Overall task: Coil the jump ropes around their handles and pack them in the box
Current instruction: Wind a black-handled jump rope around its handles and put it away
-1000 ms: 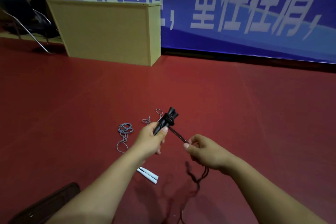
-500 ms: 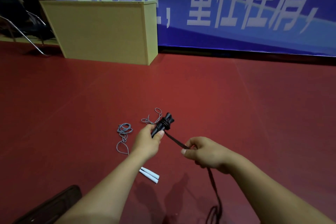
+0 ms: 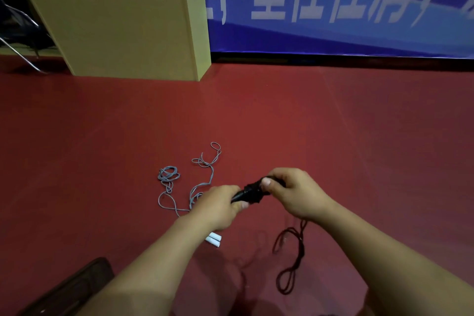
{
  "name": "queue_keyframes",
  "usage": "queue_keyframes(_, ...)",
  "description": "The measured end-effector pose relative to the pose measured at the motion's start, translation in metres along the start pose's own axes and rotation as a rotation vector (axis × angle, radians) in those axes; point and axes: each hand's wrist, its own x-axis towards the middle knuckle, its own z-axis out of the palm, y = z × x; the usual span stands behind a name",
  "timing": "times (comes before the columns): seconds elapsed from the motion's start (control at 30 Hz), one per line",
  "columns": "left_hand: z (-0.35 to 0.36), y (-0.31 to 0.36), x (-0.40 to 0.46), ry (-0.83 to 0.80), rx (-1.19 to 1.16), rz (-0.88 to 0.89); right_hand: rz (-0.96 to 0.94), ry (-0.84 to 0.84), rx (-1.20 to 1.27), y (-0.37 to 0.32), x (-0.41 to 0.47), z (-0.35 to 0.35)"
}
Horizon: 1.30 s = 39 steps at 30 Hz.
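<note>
Between the two hands, the left hand (image 3: pixel 218 204) gripped the black handles (image 3: pixel 247 194) firmly so that the right hand (image 3: pixel 289 191), pinching the dark rope (image 3: pixel 292 261) at their top, could wind it tight.

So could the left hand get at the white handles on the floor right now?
Probably not straight away: the left hand grips the black handles being wound. The white handles lie uncovered on the floor just beneath its forearm, so nothing else blocks them.
</note>
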Motion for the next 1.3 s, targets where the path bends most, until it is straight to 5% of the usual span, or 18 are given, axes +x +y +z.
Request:
queue_keyframes(0.2, -0.007, 0.027, -0.014, -0.066, -0.048, 0.224, 0.131, 0.22, -0.004, 0.013, 0.006, -0.005)
queue_keyframes(0.3, -0.012, 0.03, -0.018, -0.077, -0.111, 0.287, 0.233, 0.241, 0.247, 0.018, 0.01, -0.012)
queue_keyframes(0.43, -0.019, 0.032, -0.023, -0.245, -0.447, 0.347, 0.328, 0.076, 0.637, 0.017, 0.008, -0.023)
queue_keyframes(0.57, -0.026, 0.035, -0.03, -0.289, -0.773, 0.355, 0.34, -0.111, 0.682, 0.014, 0.009, -0.019)
queue_keyframes(0.8, -0.033, 0.03, -0.025, -0.01, -0.954, 0.272, 0.466, -0.16, 0.74, -0.004, 0.015, 0.006)
queue_keyframes(1.03, -0.027, 0.021, -0.017, 0.138, -0.858, 0.166, 0.598, -0.149, 0.75, -0.016, 0.015, 0.022)
queue_keyframes(1.3, -0.028, -0.004, -0.003, 0.394, -0.742, -0.063, 0.543, -0.204, 0.598, -0.028, 0.009, 0.028)
